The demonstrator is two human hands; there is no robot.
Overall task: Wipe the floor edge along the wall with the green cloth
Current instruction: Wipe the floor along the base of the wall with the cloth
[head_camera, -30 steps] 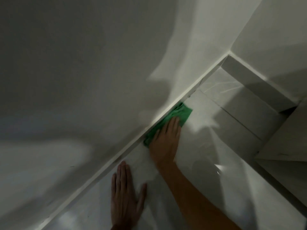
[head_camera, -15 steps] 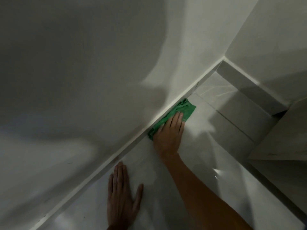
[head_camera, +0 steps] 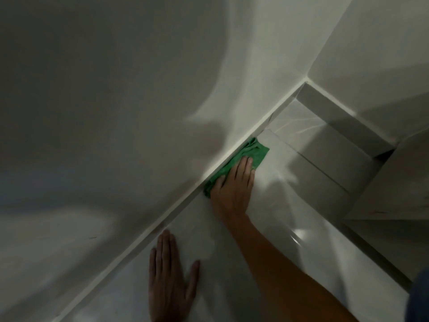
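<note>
A green cloth lies crumpled on the glossy pale floor tiles, pushed against the white skirting that runs diagonally along the wall. My right hand presses flat on the cloth's near half, fingers pointing toward the corner, and covers part of it. My left hand rests flat on the floor, fingers spread, close to the skirting and nearer to me.
The room corner is just past the cloth. A second wall with skirting runs off to the right. A pale cabinet or door edge stands on the right, leaving a narrow strip of floor.
My right hand has slid the cloth along the skirting toward the corner. My left hand has stayed flat on the floor.
</note>
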